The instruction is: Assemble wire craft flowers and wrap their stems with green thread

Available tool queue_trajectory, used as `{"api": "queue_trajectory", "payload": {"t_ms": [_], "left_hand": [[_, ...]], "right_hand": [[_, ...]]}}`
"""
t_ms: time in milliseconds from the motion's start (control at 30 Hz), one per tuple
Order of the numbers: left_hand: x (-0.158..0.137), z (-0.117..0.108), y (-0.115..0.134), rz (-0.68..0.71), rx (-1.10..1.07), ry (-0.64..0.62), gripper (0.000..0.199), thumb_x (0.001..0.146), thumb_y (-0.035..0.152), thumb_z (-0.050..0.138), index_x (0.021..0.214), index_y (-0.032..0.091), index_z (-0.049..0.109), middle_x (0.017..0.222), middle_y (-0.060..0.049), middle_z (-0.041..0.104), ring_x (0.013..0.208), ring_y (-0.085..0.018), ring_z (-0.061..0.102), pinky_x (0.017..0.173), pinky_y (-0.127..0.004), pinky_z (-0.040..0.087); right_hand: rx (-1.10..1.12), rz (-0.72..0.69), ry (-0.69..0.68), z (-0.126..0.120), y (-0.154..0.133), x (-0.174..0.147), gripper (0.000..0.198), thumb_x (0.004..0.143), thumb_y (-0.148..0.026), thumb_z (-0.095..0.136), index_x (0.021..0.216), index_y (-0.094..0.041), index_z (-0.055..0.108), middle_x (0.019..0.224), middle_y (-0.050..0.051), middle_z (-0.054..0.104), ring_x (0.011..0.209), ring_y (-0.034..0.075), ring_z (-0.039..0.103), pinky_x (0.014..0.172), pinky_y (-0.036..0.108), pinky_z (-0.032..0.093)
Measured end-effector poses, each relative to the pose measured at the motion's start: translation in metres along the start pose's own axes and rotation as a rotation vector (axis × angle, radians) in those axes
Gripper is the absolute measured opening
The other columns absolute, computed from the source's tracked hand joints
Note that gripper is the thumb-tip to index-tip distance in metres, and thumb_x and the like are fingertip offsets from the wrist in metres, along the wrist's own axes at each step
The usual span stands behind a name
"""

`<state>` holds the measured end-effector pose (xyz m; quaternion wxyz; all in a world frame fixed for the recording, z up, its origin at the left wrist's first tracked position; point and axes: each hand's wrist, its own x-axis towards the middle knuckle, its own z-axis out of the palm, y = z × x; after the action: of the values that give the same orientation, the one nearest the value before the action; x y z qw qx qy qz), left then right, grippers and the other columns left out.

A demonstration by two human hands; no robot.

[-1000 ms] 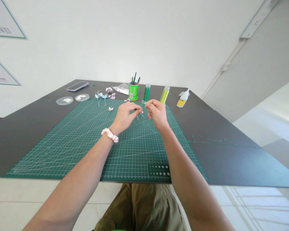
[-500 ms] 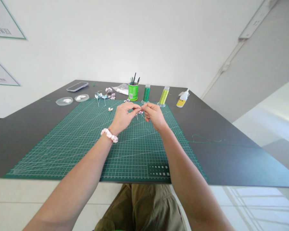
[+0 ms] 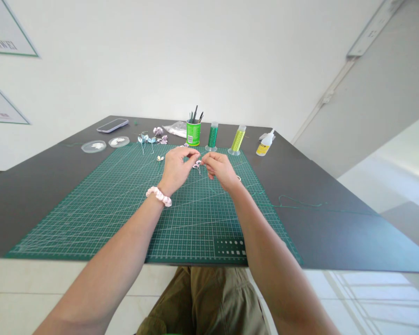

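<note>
"Both hands are sitting slightly further left than half a second ago: left hand and right hand alike."

"Yes, and the pale flower is shifting with them, showing just below the fingertips."

"How are the fingers standing?"

"On the left, thumb and forefinger are closing together, seemingly clamping the flower, since it is following them. On the right they are pinching just beside it; I can't tell on what. Such close tips are probably steadying something thin."

"And further out?"

"Underneath, a cutting mat is lying, likely shielding the black table. To the left, a cream flower is resting on it. Beyond, a green can is holding pen-like tools upright. Two spools, green spool and lime spool, are standing on end, presumably within easy reach. A white bottle is standing further right."

"Any writing?"

"The can is showing a barcode; the bottle's yellow label is staying too small to read. On the wall, a sign is reading 'ONGWEI', the frame cutting off its start."
</note>
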<state>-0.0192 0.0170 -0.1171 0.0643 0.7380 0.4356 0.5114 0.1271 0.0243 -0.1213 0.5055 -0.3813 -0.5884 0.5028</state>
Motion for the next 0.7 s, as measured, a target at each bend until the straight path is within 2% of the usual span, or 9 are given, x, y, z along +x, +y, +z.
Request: {"api": "queue_trajectory", "payload": {"t_ms": [267,433,700], "left_hand": [[0.0004,0.0005,-0.0048,0.0,0.123,0.025,0.016,0.084,0.02,0.059,0.074,0.024,0.071,0.078,0.001,0.075,0.079,-0.019,0.064,0.086,-0.039,0.046],[0.0007,0.0008,-0.0066,-0.023,0.144,0.024,0.016,0.084,0.019,0.059,0.074,0.024,0.071,0.076,0.0,0.074,0.078,-0.019,0.064,0.085,-0.04,0.045],[0.0001,0.003,-0.0085,0.016,0.171,-0.009,0.015,0.085,0.02,0.06,0.076,0.025,0.071,0.08,0.0,0.075,0.08,-0.02,0.064,0.084,-0.041,0.044]], "right_hand": [[-0.119,-0.055,-0.053,0.0054,0.0021,0.0,0.018,0.075,-0.013,0.051,0.059,-0.018,0.057,0.043,-0.01,0.035,0.033,0.005,0.031,0.033,0.019,0.028],[-0.209,-0.111,-0.01,0.0072,-0.0017,-0.0014,0.019,0.075,-0.012,0.05,0.057,-0.019,0.055,0.042,-0.009,0.035,0.035,0.007,0.033,0.036,0.021,0.025],[-0.25,-0.242,0.062,0.0063,-0.0007,-0.0022,0.021,0.074,-0.017,0.051,0.054,-0.02,0.048,0.045,-0.008,0.033,0.043,0.008,0.031,0.044,0.023,0.024]]}}
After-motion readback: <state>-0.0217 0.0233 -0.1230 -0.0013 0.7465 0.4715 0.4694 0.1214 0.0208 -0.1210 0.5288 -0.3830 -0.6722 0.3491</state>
